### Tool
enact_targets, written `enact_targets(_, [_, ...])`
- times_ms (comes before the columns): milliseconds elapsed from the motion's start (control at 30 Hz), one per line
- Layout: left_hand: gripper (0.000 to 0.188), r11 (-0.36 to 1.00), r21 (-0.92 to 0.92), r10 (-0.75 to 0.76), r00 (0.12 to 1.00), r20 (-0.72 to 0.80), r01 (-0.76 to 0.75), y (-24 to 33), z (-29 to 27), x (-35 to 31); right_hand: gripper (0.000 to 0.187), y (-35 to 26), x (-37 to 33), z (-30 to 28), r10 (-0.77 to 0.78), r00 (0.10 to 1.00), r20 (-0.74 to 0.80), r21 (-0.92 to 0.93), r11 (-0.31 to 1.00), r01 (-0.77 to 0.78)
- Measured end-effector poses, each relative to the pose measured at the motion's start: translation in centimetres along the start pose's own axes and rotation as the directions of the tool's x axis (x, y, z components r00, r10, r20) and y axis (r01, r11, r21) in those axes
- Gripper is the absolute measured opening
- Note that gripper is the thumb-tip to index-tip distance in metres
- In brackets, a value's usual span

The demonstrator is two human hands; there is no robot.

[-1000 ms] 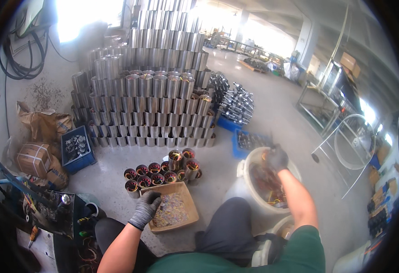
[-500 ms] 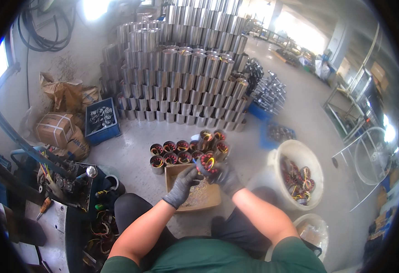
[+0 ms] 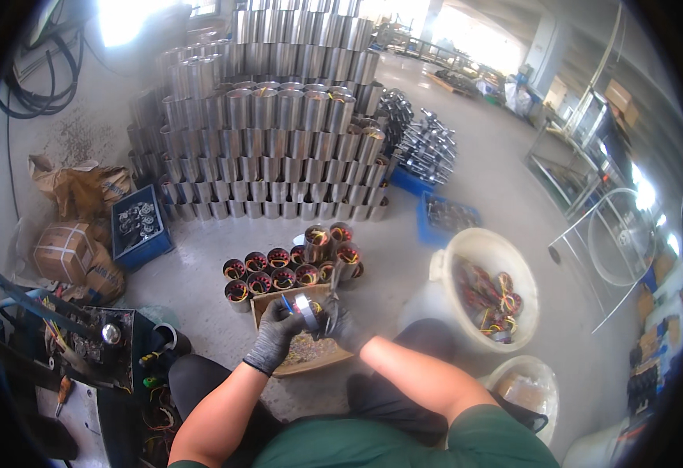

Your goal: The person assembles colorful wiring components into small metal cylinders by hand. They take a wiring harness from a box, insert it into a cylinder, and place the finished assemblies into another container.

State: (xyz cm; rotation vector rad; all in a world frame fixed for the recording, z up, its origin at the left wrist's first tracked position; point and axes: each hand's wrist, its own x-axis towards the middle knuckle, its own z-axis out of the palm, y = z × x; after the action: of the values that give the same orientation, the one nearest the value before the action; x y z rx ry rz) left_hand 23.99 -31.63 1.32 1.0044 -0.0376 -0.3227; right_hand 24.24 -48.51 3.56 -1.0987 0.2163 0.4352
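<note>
Both my hands wear dark grey gloves and meet over an open cardboard box [image 3: 310, 363] with small scraps inside. My left hand [image 3: 275, 337] is closed on a motor stator [image 3: 306, 312], a shiny metal ring with coloured wires, tilted on its side. My right hand [image 3: 346, 326] is curled close against the stator's right side. A thin dark shape rises by its fingers, and I cannot make out what it holds. Just beyond the box stand several metal cylinders [image 3: 282, 278] with red windings and yellow wires inside.
Stacked steel cylinders [image 3: 263, 168] form a high wall ahead. At right stands a white tub [image 3: 444, 273] of wound stators, with a lower clear-lined bin [image 3: 548, 390] nearer me. A blue crate [image 3: 143, 253] of metal parts lies left, beyond a dark machine [image 3: 92, 343].
The stator has turned from showing its red windings to showing its shiny rim edge-on. Both hands stay together over the box. The whole view has shifted, with the scene sliding left.
</note>
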Motion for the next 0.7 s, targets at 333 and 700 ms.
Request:
enact_targets(333, [0.055,0.981,0.150,0.088,0.973,0.212,-0.121,-0.3,0.3,0.1,0.044,1.7,1.4,-1.1,0.003,0.999,0.048,-0.002,1.000,-0.002])
enact_targets(700, [0.027,0.920,0.371,0.114,0.992,0.047,-0.123,1.6,-1.6,0.2,0.043,0.6,0.7,-0.5,0.029,0.986,0.164,0.246,0.967,-0.069])
